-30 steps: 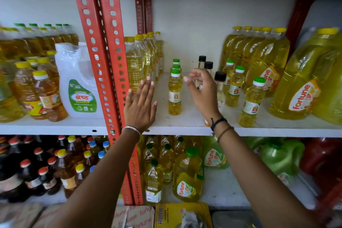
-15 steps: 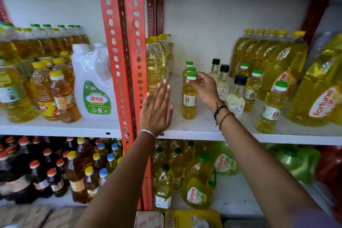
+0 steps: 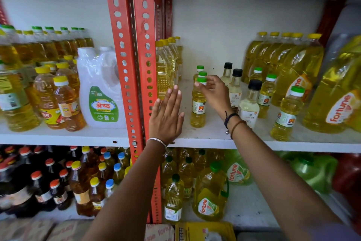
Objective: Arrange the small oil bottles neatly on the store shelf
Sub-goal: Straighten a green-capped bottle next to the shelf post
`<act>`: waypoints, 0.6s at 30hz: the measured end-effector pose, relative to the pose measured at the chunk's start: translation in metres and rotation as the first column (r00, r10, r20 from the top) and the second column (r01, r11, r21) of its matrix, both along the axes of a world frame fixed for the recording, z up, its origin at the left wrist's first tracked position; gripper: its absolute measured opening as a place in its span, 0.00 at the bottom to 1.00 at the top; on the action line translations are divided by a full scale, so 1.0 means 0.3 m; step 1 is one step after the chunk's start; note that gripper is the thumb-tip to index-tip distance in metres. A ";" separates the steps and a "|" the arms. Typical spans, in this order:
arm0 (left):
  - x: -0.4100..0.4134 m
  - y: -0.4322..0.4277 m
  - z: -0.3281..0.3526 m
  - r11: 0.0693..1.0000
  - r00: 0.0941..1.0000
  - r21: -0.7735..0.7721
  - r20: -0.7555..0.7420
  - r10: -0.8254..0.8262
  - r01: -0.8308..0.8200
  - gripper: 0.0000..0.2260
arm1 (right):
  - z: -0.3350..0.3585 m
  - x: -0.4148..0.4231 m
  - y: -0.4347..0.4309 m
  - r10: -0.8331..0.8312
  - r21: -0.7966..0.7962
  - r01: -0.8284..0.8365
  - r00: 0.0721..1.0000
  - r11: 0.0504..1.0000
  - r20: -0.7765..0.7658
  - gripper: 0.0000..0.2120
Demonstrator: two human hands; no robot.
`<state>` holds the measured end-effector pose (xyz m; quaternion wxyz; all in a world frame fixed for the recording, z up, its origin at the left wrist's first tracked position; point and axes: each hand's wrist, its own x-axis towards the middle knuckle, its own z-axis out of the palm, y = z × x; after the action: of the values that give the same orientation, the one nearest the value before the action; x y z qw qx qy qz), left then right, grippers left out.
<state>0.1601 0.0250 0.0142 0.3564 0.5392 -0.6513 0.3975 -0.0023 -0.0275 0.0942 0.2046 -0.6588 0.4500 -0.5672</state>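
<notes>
Small yellow oil bottles with green caps stand on the white middle shelf. The front bottle of a left row has two more green-capped bottles behind it. My right hand pinches the front bottle's green cap with its fingertips. My left hand is flat and open, fingers together, just left of that bottle and not touching it. Three small clear bottles with black caps stand right of my right wrist. Further right stand more green-capped small bottles.
A red perforated upright rises just left of my left hand. Tall yellow-capped oil bottles line the shelf's left back, large oil jugs the right. A white jug and amber bottles fill the left bay. The lower shelf holds more bottles.
My right hand moved from open beside the front bottle onto its cap and holds it. My left hand stayed flat beside the bottle. The camera shifted left.
</notes>
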 end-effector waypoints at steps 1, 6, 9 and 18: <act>0.000 0.000 0.000 1.000 1.000 0.000 -0.001 -0.001 0.001 0.27 | 0.001 -0.004 0.002 0.030 -0.006 -0.030 1.000 1.000 -0.005 0.16; -0.002 -0.002 0.000 1.000 1.000 0.015 0.000 0.009 -0.009 0.27 | 0.016 -0.023 0.025 0.033 -0.027 -0.034 0.999 0.999 -0.028 0.12; -0.001 -0.002 0.000 1.000 1.000 0.021 -0.008 0.001 -0.001 0.27 | 0.013 -0.035 0.046 0.044 -0.025 -0.045 0.999 0.999 -0.012 0.11; -0.003 0.005 0.002 1.000 1.000 0.023 -0.004 0.006 -0.006 0.27 | 0.008 -0.061 0.126 0.033 -0.066 -0.037 0.998 0.997 -0.057 0.11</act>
<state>0.1592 0.0265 0.0148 0.3505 0.5460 -0.6535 0.3899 -0.0207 0.0102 0.0965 0.1795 -0.6887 0.4246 -0.5596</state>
